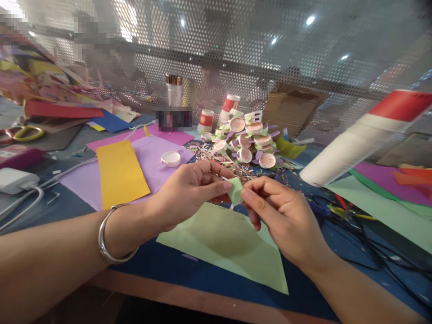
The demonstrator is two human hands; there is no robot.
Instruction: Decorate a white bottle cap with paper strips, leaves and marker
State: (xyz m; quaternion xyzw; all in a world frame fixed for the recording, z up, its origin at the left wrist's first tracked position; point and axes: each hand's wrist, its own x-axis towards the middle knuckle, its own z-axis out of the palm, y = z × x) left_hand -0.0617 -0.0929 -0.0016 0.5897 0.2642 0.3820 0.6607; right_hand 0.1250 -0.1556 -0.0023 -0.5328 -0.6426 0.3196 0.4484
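Green paper piece [235, 191]: small, held between both hands over the far edge of a light-green sheet [222, 247]; longer axis roughly up and down.
Left hand [197, 186]: thumb and fingers pinching its left side; silver bangle [101, 240] at the wrist.
Right hand [280, 211]: thumb and forefinger pinching its right side.
Print: red marks on round white discs [267, 160], too small to read.
Textures: curly paper shreds [243, 171]; perforated screen [249, 76] behind; smooth stacked paper cups [354, 139], leaning.

The paper slip [235, 191] is pale green, the paper rectangle [121, 173] at nine o'clock golden yellow, the paper-cup stack [357, 141] at three red-and-white.
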